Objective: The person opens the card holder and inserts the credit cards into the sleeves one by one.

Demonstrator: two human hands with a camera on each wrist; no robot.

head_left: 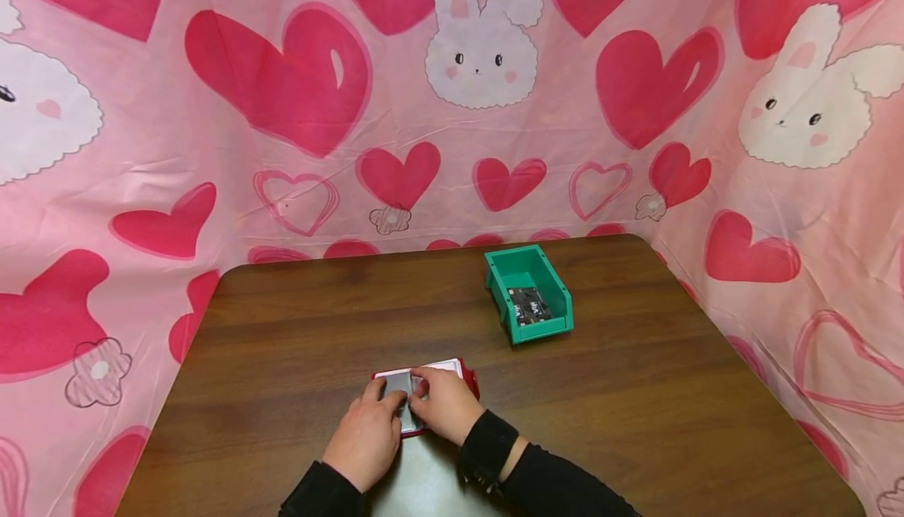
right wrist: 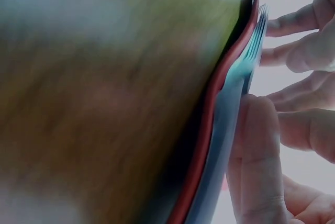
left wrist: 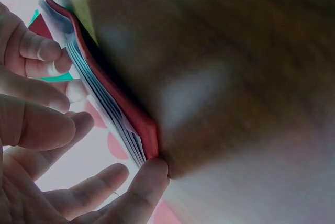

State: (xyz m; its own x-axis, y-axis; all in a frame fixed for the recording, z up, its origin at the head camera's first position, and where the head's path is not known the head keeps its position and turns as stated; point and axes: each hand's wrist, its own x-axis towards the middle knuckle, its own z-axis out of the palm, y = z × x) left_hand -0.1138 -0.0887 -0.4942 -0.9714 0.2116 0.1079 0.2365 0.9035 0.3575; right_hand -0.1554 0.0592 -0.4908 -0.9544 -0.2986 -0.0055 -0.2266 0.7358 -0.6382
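A small red-covered card album (head_left: 472,380) lies on the table, opened to grey-silver sleeve pages (head_left: 398,383). Its red cover (left wrist: 116,89) and several stacked leaves show edge-on in the left wrist view. My left hand (head_left: 366,432) rests on the left part of the album with fingers extended, one fingertip at the cover's corner. With thumb and forefinger, my right hand (head_left: 448,405) pinches at the edge of a sleeve page near the album's middle. The right fingers (right wrist: 260,145) lie close against the pages in the right wrist view and hide part of them.
A green open-front bin (head_left: 540,332) stands beyond the album to the right, with black printed packets (head_left: 528,306) inside. The brown wooden table (head_left: 304,329) has rounded far corners. Pink cloth (head_left: 417,125) with hearts and rabbits hangs around it.
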